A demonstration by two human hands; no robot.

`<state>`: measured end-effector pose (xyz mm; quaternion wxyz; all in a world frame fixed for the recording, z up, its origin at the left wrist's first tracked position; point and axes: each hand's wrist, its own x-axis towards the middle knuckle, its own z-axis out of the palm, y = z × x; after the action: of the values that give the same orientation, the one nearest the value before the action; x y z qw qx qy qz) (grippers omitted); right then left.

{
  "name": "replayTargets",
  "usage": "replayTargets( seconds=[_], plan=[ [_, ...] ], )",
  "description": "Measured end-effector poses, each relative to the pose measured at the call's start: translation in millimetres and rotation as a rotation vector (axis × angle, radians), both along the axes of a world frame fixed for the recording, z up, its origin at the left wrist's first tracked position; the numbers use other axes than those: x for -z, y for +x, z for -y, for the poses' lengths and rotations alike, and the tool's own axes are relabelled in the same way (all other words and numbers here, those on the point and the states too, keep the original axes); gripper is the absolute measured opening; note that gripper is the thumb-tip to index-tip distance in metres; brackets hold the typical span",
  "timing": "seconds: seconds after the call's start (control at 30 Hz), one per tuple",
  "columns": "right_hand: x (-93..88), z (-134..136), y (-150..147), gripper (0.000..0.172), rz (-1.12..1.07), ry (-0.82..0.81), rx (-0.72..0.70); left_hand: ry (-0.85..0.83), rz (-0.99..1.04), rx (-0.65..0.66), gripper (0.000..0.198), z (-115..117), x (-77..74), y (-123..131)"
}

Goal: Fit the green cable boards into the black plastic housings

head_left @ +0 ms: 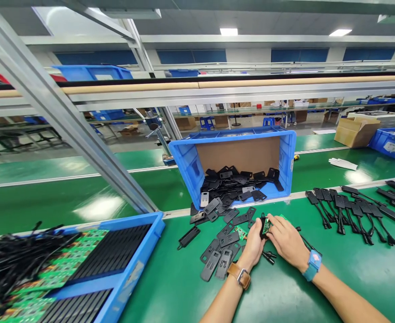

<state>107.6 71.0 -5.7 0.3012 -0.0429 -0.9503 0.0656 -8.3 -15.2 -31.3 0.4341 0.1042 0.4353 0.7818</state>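
My left hand (253,242) wears a brown-strapped watch at the wrist and is closed around a small black plastic housing (262,228). A green circuit board (266,225) sits at the open face of this housing. My right hand (287,238), with a blue wrist band, pinches at the board's edge; its fingertips partly hide it. Black cable ends (269,256) stick out below my hands. Flat black and grey cover pieces (229,238) lie scattered left of my left hand, with another green board (240,232) among them.
A blue crate (287,166) tipped on its side spills black covers. At left, a blue tray (140,264) holds cables, boards and rows of black housings. Cabled black units (340,204) lie at right. A metal post (79,125) slants up at left; a white glove (342,164) lies behind.
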Motion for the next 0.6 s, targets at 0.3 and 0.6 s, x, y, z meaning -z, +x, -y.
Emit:
replayTargets(
  seconds=[0.3, 0.6],
  plan=[
    [-2.5, 3.3, -2.1, 0.015, 0.027, 0.082, 0.027, -0.020, 0.001, -0.007, 0.047, 0.0, 1.1, 0.5],
    [1.4, 5.1, -6.4, 0.018, 0.084, 0.101, 0.015, -0.035, -0.008, -0.033, 0.051, -1.5, 2.7, 1.1]
  ],
)
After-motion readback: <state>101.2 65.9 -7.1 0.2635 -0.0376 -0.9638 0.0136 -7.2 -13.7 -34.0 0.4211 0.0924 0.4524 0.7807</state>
